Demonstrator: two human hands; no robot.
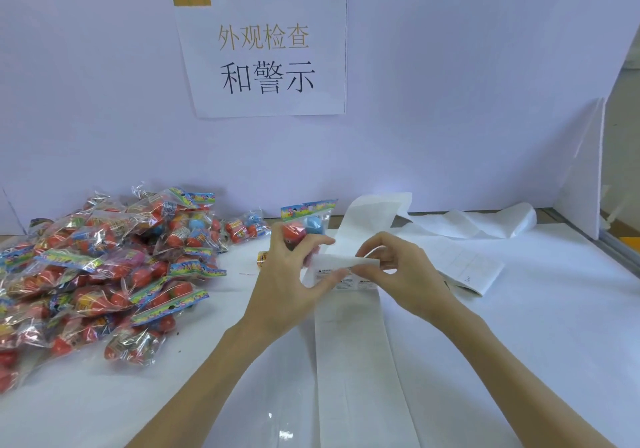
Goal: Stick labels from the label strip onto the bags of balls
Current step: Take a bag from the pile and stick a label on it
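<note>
In the head view, both hands meet in the middle of the frame, above a white table [519,326]. The left hand [287,281] holds one bag of balls [304,221] with curled fingers; the bag stands up behind the fingers, with a red and a blue ball and a colourful header card visible. The thumb of this hand also presses on the label strip [349,343]. The right hand [401,271] pinches the strip between thumb and fingertips, at a fold where small printed labels [343,279] show. From there the strip runs down to the lower edge of the frame, and another part rises behind the hands and curls toward the right.

At the left side of the frame lies a big pile of bags [104,274], mostly with red balls. On the purple wall in the upper centre hangs a paper sign [266,49] with Chinese characters. A loose white paper [474,222] lies at the right, near the wall.
</note>
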